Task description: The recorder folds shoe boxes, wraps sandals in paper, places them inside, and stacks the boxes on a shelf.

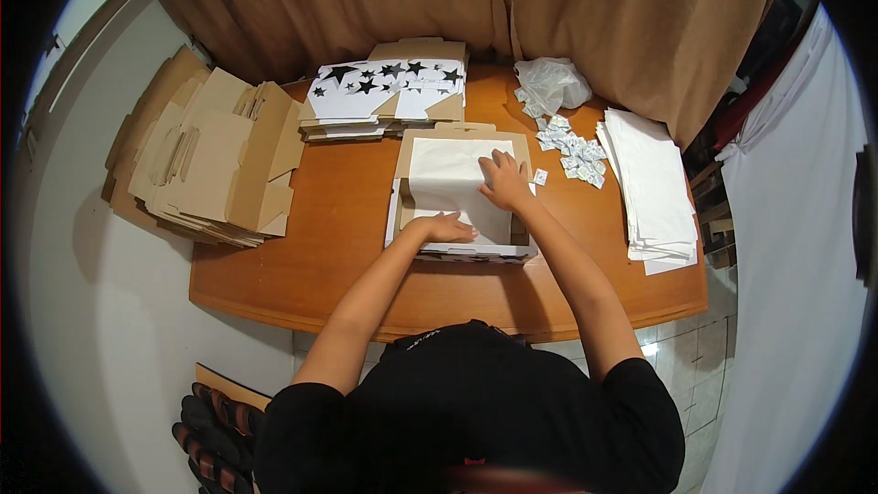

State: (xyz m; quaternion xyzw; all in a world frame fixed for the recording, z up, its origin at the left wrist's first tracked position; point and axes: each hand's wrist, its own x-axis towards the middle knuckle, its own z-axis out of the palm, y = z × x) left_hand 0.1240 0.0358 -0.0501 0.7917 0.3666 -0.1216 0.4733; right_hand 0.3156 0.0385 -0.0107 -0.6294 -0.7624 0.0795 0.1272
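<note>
In front of me an open cardboard box (393, 220) stands on the table, its brown lid raised at the far side. A white sheet of paper (439, 169) lies in it, running from the lid down into the tray. My left hand (450, 228) rests flat on the sheet's near part, inside the box, fingers stretched to the right. Higher up, my right hand (504, 181) lies with spread fingers on the sheet's right side, near the lid's fold. Neither hand grips anything. Part of the sheet is hidden under both hands.
Flat brown cardboard boxes (215, 151) are piled at the left of the wooden table (329, 284). Star-printed boxes (366, 96) are stacked at the back. Small white packets (576, 155) spill from a clear plastic bag (556, 82). White paper sheets (651, 183) lie stacked on the right. Sandals (215, 434) are lower left.
</note>
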